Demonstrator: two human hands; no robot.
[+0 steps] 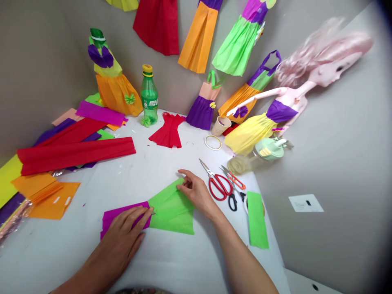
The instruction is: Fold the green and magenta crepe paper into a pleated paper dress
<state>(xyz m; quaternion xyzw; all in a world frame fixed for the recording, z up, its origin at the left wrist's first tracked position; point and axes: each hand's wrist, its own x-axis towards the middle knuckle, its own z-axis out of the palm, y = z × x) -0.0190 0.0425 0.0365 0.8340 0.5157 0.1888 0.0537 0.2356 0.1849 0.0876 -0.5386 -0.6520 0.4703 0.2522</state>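
Note:
Flat on the white table lies a small paper dress piece: a magenta crepe paper part [110, 217] joined to a flared green crepe paper skirt [171, 212]. My left hand [124, 230] rests over the magenta part, fingers stretched out, their tips at the seam between the two colours. At the skirt's upper far corner, my right hand [196, 192] pinches the green paper between thumb and fingers. Red-handled scissors [219, 185] lie just right of my right hand, beside black-handled scissors [232, 201] and orange-handled snips [236, 179].
Folded crepe paper [76, 151] is piled at left. A green strip [257, 220] lies at right over a roll of tape. Behind stand a green bottle [149, 98], a red paper dress [169, 130], a paper cup [221, 125], a doll [281, 110] and a lidded cup [245, 162].

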